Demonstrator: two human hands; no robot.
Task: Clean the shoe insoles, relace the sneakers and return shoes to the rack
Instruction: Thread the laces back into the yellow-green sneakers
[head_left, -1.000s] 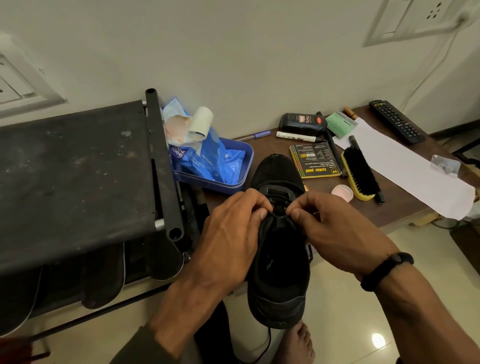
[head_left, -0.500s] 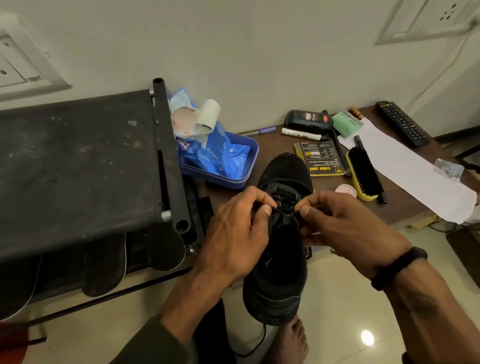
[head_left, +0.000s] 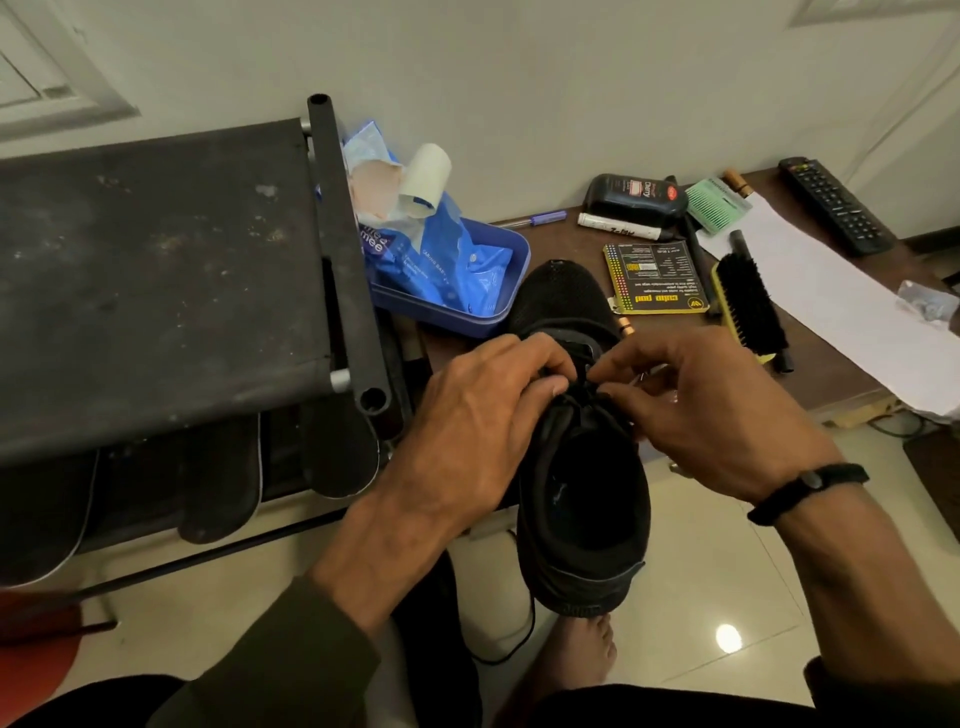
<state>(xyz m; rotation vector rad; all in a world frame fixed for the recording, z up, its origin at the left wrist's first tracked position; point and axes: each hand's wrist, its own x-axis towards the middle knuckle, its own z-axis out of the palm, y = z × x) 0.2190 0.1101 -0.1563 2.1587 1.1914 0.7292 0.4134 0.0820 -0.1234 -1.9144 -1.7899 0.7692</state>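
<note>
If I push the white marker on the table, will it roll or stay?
The white marker looks round and lies flat, so it would probably roll. The black bottle sits close behind it and may stop it. It seems light.

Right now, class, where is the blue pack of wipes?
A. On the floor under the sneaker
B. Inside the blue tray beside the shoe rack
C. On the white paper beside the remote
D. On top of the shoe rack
B: the blue pack of wipes sits inside the blue tray on the table, right beside the shoe rack, and just beyond the black sneaker that both hands are lacing.
</note>
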